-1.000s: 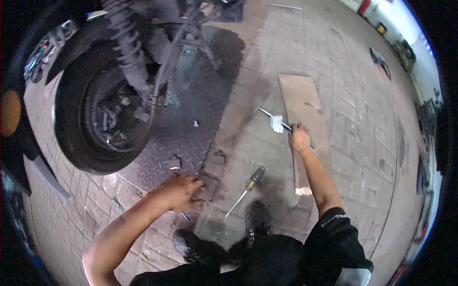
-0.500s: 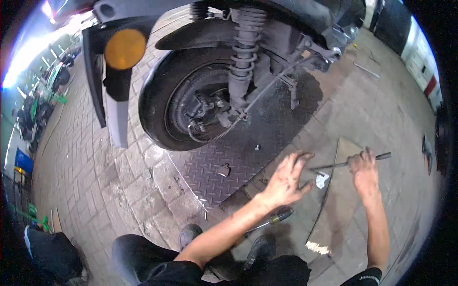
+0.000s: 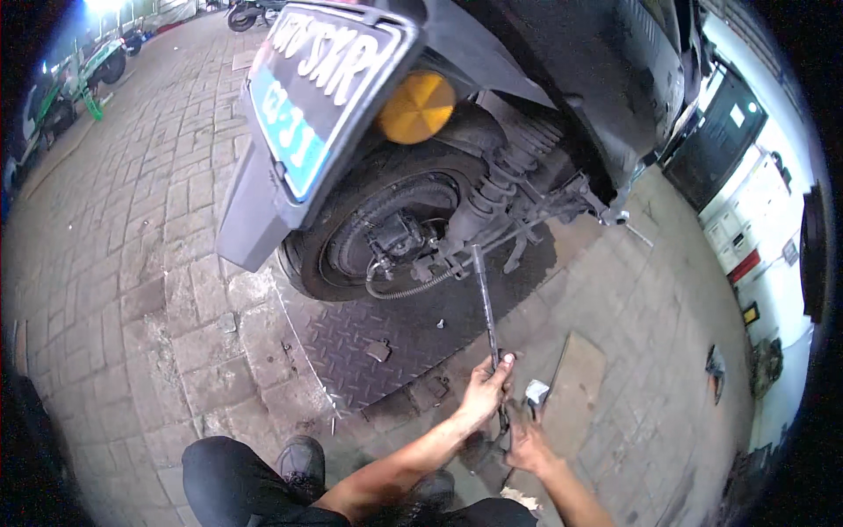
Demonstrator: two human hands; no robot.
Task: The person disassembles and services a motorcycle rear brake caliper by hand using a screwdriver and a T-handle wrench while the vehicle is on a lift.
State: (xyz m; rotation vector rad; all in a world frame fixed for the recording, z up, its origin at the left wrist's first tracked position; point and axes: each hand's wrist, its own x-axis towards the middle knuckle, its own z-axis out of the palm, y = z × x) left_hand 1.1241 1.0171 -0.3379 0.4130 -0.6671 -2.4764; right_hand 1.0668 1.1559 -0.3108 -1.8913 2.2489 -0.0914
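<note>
A long metal socket wrench (image 3: 488, 312) points up and away from me, its far end in front of the scooter's lower shock absorber and swingarm. Whether that end touches the scooter I cannot tell. My left hand (image 3: 485, 391) is closed around the shaft, thumb along it. Lower down, my right hand (image 3: 532, 446) closes at the wrench's near end, its fingers partly hidden. Beyond the hands is the scooter's rear wheel (image 3: 307, 255), with a brake caliper (image 3: 399, 241) and a coil shock absorber (image 3: 500, 189). A crumpled white scrap (image 3: 537, 389) lies just past my right hand.
A diamond-pattern metal plate (image 3: 316, 351) under the wheel carries a brake pad (image 3: 378, 350) and a small bolt (image 3: 441, 323). A flat board (image 3: 575, 378) lies right of my hands. The number plate (image 3: 316, 97) and amber reflector (image 3: 417, 107) overhang at upper left.
My right hand has brought the wrench left from over the board, and the wrench now points toward the scooter. My left hand, open before, has closed on the shaft. The view has turned.
</note>
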